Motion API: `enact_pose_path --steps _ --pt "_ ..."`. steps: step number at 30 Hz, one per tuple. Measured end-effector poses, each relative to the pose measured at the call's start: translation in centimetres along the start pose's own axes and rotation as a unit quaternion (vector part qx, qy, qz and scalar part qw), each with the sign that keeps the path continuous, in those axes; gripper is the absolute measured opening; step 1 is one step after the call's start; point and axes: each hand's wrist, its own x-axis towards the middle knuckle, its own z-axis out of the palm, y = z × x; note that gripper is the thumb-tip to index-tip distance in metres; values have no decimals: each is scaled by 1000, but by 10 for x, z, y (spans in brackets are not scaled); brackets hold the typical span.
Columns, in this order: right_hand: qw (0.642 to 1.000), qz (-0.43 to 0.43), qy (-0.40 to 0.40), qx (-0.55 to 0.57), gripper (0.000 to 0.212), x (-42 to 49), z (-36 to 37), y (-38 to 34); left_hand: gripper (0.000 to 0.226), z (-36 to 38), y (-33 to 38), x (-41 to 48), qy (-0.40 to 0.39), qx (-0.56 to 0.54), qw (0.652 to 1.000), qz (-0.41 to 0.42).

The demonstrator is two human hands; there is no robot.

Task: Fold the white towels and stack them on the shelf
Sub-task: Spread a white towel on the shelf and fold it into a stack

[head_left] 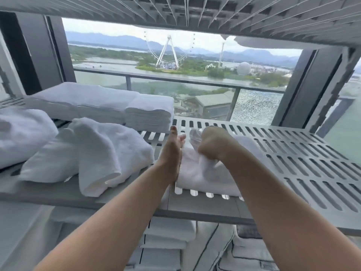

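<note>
A folded white towel (pixel 197 178) lies on the slotted grey shelf (pixel 304 153), near its front edge at the middle. My right hand (pixel 214 145) grips a bunch of this towel from above, fingers curled into the cloth. My left hand (pixel 172 151) stands on edge with straight fingers, pressed flat against the towel's left side. Left of it lie loosely folded white towels (pixel 93 153), and a neat row of folded towels (pixel 109 106) sits at the back left of the shelf.
Another white bundle (pixel 21 132) lies at the far left. An upper slotted shelf (pixel 195 12) hangs close overhead. Below the shelf, a stack of folded towels (pixel 168 235) shows. Behind the shelf is a window with a balcony railing (pixel 175 80).
</note>
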Motion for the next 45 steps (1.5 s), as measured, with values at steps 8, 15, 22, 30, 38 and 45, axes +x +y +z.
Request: enact_pose_path --steps 8,15,22,30,38,45 --pt "987 -45 -21 151 25 -4 5 11 75 -3 -2 4 7 5 1000 25" --pt "975 -222 -29 -12 58 -25 54 38 66 2 23 5 22 169 982 85" --pt "952 -260 160 25 40 -47 60 48 53 14 21 14 29 460 883 82" --pt "929 -318 182 63 28 -52 52 105 36 27 7 6 88 760 635 110" --pt "969 -63 238 -2 56 -38 45 138 76 72 4 -20 135 890 434 -37" --pt "990 53 104 79 57 -43 38 146 40 85 21 -32 96 898 423 -78"
